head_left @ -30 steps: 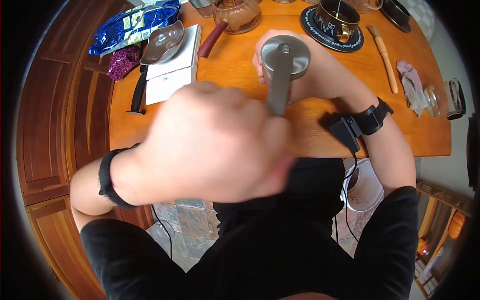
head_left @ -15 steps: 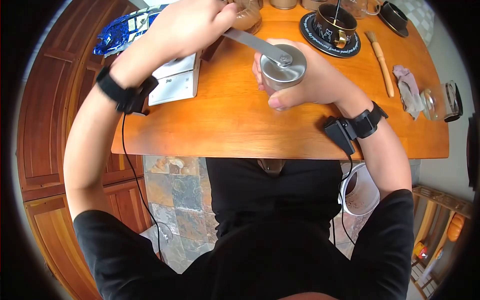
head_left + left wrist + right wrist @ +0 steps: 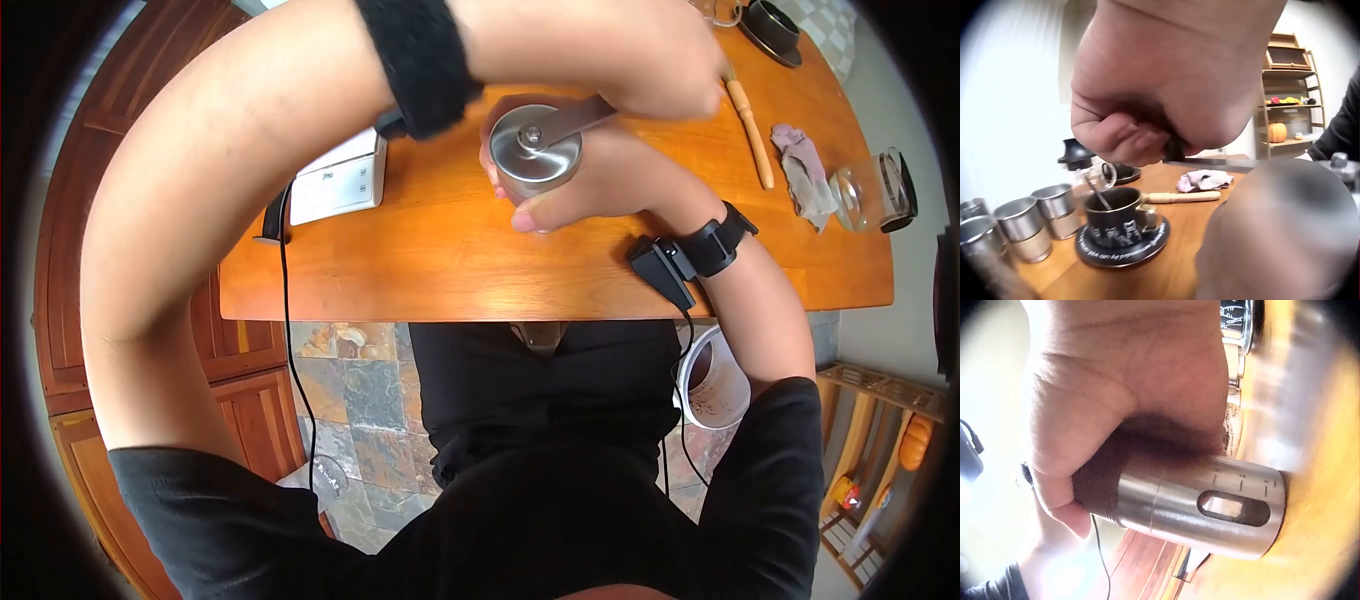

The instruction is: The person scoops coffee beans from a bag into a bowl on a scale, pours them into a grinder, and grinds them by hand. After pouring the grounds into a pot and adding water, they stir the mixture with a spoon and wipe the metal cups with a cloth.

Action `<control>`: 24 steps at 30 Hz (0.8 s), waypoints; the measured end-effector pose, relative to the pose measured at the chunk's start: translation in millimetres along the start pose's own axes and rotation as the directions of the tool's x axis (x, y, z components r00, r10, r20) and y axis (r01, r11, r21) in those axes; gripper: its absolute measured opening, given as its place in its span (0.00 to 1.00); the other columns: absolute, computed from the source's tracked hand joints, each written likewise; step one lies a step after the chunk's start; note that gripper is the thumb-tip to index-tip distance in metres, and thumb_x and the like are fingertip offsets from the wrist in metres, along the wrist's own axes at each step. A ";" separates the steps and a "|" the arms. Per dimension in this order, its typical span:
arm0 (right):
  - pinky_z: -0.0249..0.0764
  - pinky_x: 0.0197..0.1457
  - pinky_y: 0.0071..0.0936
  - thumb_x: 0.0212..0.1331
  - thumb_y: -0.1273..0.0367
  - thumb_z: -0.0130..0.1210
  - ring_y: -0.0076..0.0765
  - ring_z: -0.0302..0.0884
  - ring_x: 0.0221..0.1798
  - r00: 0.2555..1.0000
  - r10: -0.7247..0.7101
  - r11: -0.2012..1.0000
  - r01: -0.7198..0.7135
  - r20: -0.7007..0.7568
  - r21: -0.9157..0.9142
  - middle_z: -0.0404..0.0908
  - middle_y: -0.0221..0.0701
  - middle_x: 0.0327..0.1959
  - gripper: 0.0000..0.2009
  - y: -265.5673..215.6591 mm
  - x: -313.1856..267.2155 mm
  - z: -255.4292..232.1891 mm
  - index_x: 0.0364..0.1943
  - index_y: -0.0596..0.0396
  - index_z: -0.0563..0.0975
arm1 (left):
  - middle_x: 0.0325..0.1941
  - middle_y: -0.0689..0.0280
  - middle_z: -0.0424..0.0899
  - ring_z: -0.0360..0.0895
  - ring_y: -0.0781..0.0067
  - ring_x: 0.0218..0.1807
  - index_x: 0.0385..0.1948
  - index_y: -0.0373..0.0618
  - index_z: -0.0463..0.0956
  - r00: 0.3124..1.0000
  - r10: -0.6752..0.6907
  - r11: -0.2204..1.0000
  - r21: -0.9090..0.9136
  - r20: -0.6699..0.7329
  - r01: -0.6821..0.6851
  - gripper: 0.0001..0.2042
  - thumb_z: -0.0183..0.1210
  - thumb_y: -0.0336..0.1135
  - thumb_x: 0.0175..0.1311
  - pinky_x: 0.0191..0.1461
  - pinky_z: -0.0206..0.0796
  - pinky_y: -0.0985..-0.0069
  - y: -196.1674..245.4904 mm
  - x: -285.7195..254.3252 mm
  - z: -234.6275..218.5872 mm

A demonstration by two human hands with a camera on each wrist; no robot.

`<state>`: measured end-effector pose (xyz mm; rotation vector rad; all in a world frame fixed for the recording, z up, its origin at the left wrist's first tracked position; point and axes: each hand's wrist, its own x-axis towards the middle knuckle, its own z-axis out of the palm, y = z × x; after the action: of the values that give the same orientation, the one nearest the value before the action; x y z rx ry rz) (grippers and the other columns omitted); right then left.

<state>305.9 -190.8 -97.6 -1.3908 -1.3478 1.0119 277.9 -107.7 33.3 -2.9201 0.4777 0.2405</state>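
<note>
The crank arm [image 3: 582,122] has swung from the far left to the right, and the left hand [image 3: 640,55] has swept across with it.

This looks like mid-grinding: the hand-crank grinder [image 3: 533,165] is over the surface [image 3: 420,260], lid uppermost, though whether its base touches is unclear. The left fingers [image 3: 1122,137] are curled round the dark knob [image 3: 1175,150] at the crank's end; the right hand [image 3: 600,180] is wrapped round the body, thumb on the near side. The left arm arches over, elbow bent outward, its hand above the right one; the right forearm reaches in from the right. Continuing the turn likely calls for drawing the knob round towards the body while the right grip resists twisting.
</note>
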 end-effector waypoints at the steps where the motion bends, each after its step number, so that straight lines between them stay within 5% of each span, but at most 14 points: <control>1: 0.75 0.40 0.21 0.38 0.77 0.70 0.21 0.76 0.35 1.000 0.011 0.998 -0.012 -0.016 -0.054 0.77 0.24 0.33 0.22 -0.8 -1.0 0.1 0.42 0.55 0.74 | 0.34 0.51 0.80 0.79 0.51 0.38 0.31 0.37 0.79 0.998 0.061 0.998 0.012 -0.022 -0.061 0.19 0.46 0.46 0.65 0.46 0.69 0.61 7.6 -5.0 1.4; 6: 0.73 0.35 0.22 0.39 0.76 0.70 0.21 0.75 0.31 0.974 -0.191 0.973 0.171 -0.123 -0.155 0.77 0.24 0.30 0.21 -6.1 -11.4 4.1 0.39 0.55 0.74 | 0.28 0.60 0.75 0.75 0.60 0.30 0.26 0.42 0.76 0.922 0.318 0.948 0.097 -0.219 -0.304 0.15 0.53 0.46 0.59 0.37 0.66 0.67 47.6 -55.7 24.2; 13: 0.71 0.29 0.23 0.39 0.75 0.70 0.21 0.74 0.26 0.899 -0.418 0.908 0.414 -0.133 -0.059 0.78 0.24 0.25 0.19 14.0 11.0 3.6 0.36 0.56 0.73 | 0.18 0.70 0.68 0.70 0.70 0.19 0.20 0.48 0.71 0.918 0.155 0.988 0.050 -0.365 -0.147 0.13 0.61 0.45 0.52 0.24 0.61 0.74 67.9 -120.6 51.1; 15: 0.71 0.27 0.23 0.39 0.74 0.70 0.21 0.74 0.25 0.907 -0.402 0.915 0.403 -0.122 -0.020 0.78 0.24 0.23 0.18 14.7 12.1 5.1 0.35 0.56 0.73 | 0.15 0.69 0.65 0.69 0.68 0.18 0.18 0.48 0.69 0.913 0.112 0.992 -0.007 -0.393 -0.125 0.14 0.59 0.45 0.53 0.21 0.59 0.73 55.7 -139.0 56.2; 16: 0.76 0.37 0.22 0.38 0.80 0.68 0.19 0.76 0.34 0.969 -0.240 0.968 0.235 -0.057 -0.085 0.77 0.24 0.33 0.22 6.2 6.0 1.3 0.42 0.55 0.74 | 0.14 0.67 0.64 0.69 0.67 0.17 0.17 0.48 0.68 0.916 0.095 0.993 -0.024 -0.391 -0.113 0.14 0.57 0.45 0.54 0.19 0.59 0.72 48.9 -148.0 57.8; 19: 0.68 0.22 0.21 0.41 0.76 0.68 0.22 0.74 0.20 0.988 -0.153 0.970 0.157 -0.033 0.184 0.77 0.25 0.23 0.18 2.1 0.5 2.9 0.37 0.55 0.74 | 0.12 0.66 0.67 0.71 0.66 0.15 0.16 0.48 0.69 0.951 0.008 0.998 -0.051 -0.308 -0.025 0.12 0.57 0.42 0.55 0.19 0.63 0.68 24.5 -170.8 59.1; 22: 0.76 0.31 0.20 0.39 0.79 0.68 0.22 0.76 0.33 0.995 -0.103 0.980 0.100 0.013 0.171 0.76 0.28 0.33 0.24 1.4 0.6 0.3 0.45 0.56 0.73 | 0.12 0.61 0.68 0.72 0.58 0.16 0.16 0.45 0.69 0.936 -0.125 0.991 -0.084 -0.328 0.103 0.14 0.55 0.42 0.58 0.21 0.63 0.64 -2.4 -180.1 71.4; 24: 0.76 0.30 0.20 0.39 0.78 0.68 0.23 0.76 0.32 0.993 -0.121 0.976 0.118 0.003 0.182 0.76 0.28 0.33 0.24 3.6 1.0 0.6 0.45 0.56 0.73 | 0.14 0.58 0.71 0.72 0.54 0.18 0.16 0.43 0.71 0.922 -0.217 0.973 -0.142 -0.321 0.179 0.16 0.51 0.42 0.61 0.23 0.63 0.61 -23.7 -177.0 77.1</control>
<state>306.3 -189.6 -101.2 -1.1558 -1.2989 1.0384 110.1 -17.3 -5.4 -3.0993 0.2121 -0.2721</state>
